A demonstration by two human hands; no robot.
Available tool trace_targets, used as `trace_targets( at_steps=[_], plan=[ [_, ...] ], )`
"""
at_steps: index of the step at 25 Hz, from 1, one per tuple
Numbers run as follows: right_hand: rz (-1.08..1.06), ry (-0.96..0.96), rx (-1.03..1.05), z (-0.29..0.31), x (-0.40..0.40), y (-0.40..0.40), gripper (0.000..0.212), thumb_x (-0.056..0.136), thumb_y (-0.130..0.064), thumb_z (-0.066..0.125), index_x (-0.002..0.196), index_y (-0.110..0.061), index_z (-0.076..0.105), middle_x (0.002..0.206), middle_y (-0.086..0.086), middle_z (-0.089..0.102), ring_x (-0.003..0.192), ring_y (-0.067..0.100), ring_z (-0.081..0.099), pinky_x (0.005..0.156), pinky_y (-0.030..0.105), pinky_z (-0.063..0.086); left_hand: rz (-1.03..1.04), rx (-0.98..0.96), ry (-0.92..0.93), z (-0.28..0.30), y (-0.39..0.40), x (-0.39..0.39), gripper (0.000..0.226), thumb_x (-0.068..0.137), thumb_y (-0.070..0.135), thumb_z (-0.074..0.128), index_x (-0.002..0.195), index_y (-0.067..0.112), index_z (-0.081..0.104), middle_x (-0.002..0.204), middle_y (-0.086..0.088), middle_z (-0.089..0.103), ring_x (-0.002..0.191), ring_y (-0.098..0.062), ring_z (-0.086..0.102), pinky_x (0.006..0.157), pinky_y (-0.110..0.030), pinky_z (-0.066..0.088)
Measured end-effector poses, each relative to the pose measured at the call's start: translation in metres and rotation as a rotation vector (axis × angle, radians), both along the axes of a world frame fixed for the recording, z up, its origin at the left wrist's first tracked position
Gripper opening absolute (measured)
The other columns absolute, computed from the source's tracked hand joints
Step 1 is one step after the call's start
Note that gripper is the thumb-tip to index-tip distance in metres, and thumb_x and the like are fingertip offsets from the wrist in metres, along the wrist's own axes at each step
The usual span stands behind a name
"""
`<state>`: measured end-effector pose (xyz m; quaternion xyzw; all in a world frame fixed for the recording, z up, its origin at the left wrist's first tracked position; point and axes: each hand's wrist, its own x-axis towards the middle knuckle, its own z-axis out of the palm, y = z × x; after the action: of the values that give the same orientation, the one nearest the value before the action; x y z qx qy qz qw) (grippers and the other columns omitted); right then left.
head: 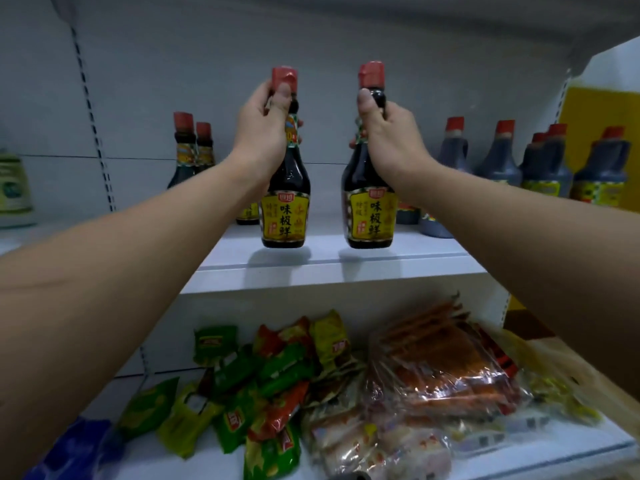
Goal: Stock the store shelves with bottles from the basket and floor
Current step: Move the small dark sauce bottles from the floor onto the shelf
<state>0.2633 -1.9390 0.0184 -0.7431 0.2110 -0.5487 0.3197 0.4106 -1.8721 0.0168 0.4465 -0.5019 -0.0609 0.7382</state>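
bottles (286, 188): glossy dark glass | shelf (339, 268): smooth matt white | packets (440, 372): shiny plastic

Both my bare forearms stretch forward and up toward mid-frame. My left hand (265, 128) and my right hand (389, 140) are raised side by side, fingers curled tight, thumbs pointing up, wrists slightly bent.

Head view, facing white shelf (332, 268) closely (slightly downward), single camera

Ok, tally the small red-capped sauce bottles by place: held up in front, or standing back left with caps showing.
Held: 2, the left bottle and the right bottle
Back-left bottles: 2
Total: 4
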Motion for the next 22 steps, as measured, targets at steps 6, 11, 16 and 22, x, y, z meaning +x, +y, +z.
trace_targets(
  at_steps=[6,11,16,22],
  plan=[
    [0.049,0.049,0.077,-0.016,0.055,-0.021,0.031,0.103,-0.046,0.039,0.096,-0.018,0.051,0.086,0.005,0.061,0.077,0.016,0.06,0.078,0.035,0.052,0.122,0.097,-0.102,-0.019,-0.019,0.042,0.04,0.103,0.035,0.042,0.138,0.017,0.05,0.105,0.003,0.063,0.09,-0.007,0.063,0.081,-0.025,0.053],
    [0.082,0.039,0.104,-0.032,0.087,-0.048,0.03,0.104,-0.045,0.038,0.102,-0.018,0.051,0.085,0.002,0.059,0.079,0.015,0.06,0.078,0.033,0.052,0.149,0.032,-0.016,-0.032,-0.04,0.077,0.032,0.102,0.039,0.045,0.123,0.018,0.056,0.091,0.002,0.065,0.084,-0.011,0.064,0.088,-0.044,0.054],
    [0.001,-0.035,0.044,-0.048,0.119,-0.078,0.03,0.102,-0.048,0.039,0.103,-0.02,0.049,0.078,-0.003,0.057,0.08,0.022,0.063,0.08,0.042,0.051,0.271,0.192,-0.188,-0.057,-0.053,0.084,0.055,0.094,0.049,0.056,0.141,0.026,0.041,0.119,0.009,0.06,0.111,-0.009,0.057,0.094,-0.025,0.043],
    [0.012,0.009,0.051,-0.053,0.128,-0.092,0.037,0.097,-0.055,0.04,0.102,-0.02,0.049,0.08,0.003,0.064,0.082,0.031,0.066,0.082,0.055,0.053,0.4,0.199,-0.169,-0.092,-0.057,0.093,0.069,0.078,0.049,0.075,0.137,0.031,0.044,0.129,0.012,0.058,0.119,-0.007,0.053,0.101,-0.027,0.044]
  ],
)
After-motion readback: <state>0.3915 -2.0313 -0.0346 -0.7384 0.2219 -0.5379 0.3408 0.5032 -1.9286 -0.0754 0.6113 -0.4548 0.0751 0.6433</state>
